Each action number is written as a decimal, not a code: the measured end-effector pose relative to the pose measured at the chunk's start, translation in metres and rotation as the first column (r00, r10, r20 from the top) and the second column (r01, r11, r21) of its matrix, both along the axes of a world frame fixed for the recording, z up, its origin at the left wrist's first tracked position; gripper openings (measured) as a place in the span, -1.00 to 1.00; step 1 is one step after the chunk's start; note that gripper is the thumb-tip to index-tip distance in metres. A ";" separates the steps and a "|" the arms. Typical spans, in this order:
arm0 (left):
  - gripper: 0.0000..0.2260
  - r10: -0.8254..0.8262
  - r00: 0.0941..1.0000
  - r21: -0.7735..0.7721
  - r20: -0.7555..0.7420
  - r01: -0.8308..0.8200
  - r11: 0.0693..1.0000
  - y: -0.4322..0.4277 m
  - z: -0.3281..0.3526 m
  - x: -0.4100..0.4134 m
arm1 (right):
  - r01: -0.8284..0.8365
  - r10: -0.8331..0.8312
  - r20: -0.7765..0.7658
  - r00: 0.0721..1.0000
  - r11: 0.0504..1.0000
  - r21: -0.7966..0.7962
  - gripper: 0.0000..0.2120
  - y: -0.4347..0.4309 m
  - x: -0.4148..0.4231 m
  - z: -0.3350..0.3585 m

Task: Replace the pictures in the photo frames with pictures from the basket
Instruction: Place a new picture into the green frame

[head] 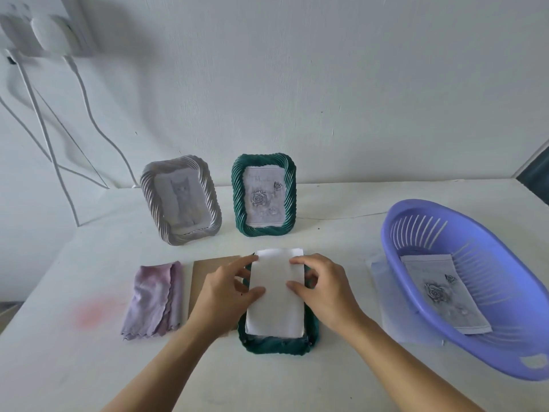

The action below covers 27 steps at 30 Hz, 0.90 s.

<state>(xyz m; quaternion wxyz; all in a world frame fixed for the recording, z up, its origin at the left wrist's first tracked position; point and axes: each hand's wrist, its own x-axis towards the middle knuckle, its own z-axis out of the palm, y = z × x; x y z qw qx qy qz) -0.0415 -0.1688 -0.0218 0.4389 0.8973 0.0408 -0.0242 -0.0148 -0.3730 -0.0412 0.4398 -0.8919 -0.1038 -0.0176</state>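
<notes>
A dark green photo frame (279, 344) lies face down on the white table near me. On its open back lies a white picture sheet (276, 304), blank side up. My left hand (225, 288) presses the sheet's left edge with thumb and fingertips. My right hand (320, 288) presses its right edge the same way. A brown backing board (197, 281) lies just left of the frame, partly under my left hand. At the right, a purple basket (475, 346) holds a rose picture (442, 295).
Two frames stand against the wall: a silver frame (181, 200) with a cat picture and a green frame (264, 194) with a rose picture. A folded lilac cloth (154, 301) lies at the left. White cables (59, 138) hang at the far left.
</notes>
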 end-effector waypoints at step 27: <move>-0.52 -0.309 0.951 0.605 0.008 0.241 0.759 0.014 -0.049 -0.002 | -0.091 0.172 0.167 0.971 0.909 -0.407 -0.60 -0.013 0.001 -0.041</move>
